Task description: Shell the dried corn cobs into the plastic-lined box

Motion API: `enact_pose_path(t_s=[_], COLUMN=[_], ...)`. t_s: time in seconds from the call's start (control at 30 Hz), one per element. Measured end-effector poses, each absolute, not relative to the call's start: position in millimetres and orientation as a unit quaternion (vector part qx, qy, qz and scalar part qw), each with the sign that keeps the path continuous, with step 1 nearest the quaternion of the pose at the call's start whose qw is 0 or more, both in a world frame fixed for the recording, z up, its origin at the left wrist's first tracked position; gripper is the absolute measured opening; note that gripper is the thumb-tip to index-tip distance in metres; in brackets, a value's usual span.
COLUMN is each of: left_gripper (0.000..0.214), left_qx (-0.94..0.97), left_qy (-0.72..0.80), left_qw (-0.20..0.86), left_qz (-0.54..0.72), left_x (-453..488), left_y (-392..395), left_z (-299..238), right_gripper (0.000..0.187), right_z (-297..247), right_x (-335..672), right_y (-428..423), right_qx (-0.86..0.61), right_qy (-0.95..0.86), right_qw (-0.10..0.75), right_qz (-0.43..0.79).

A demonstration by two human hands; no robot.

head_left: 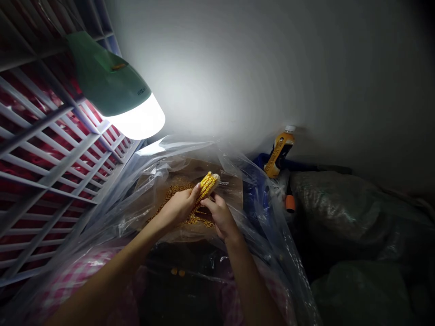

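Note:
I hold a yellow corn cob (208,184) over a heap of loose kernels (176,199) inside a box lined with clear plastic sheet (238,181). My left hand (180,204) is wrapped round the cob's lower part, thumb lying along the kernels. My right hand (219,215) is closed on the cob from the right side, fingers pressed against it. The cob points up and to the right, its tip bare of kernels.
A lit green-topped lamp (125,97) hangs at upper left on a white lattice rack (50,149). An orange bottle (280,154) leans on the grey wall. Dark filled sacks (340,203) lie at right. Two loose kernels (178,272) rest on the plastic near me.

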State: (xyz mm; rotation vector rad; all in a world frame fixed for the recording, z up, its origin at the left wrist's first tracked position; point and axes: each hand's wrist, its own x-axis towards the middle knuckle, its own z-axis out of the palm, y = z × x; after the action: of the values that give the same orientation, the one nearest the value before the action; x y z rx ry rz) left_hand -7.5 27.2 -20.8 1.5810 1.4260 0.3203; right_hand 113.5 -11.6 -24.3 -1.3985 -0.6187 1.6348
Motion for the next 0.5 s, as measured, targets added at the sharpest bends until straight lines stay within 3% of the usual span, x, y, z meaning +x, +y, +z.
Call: enact_pose_path(t_s=[0.27, 0.5], left_gripper=[0.073, 0.072], left_qx=[0.658, 0.617], left_qy=[0.578, 0.601], left_qw=[0.471, 0.483], left_qz=[0.106, 0.156], left_x=[-4.1, -8.1], left_y=[25.9, 28.1], left_z=[-28.6, -25.5], right_gripper=[0.024, 0.026], right_z=[-31.6, -28.5], right_x=[108.3, 109.6], right_y=[-9.9, -10.5], right_qx=[-0.600, -0.515], right_qy=[-0.220, -0.235], right_qw=[0.451, 0.479], right_qz=[0.623, 0.671])
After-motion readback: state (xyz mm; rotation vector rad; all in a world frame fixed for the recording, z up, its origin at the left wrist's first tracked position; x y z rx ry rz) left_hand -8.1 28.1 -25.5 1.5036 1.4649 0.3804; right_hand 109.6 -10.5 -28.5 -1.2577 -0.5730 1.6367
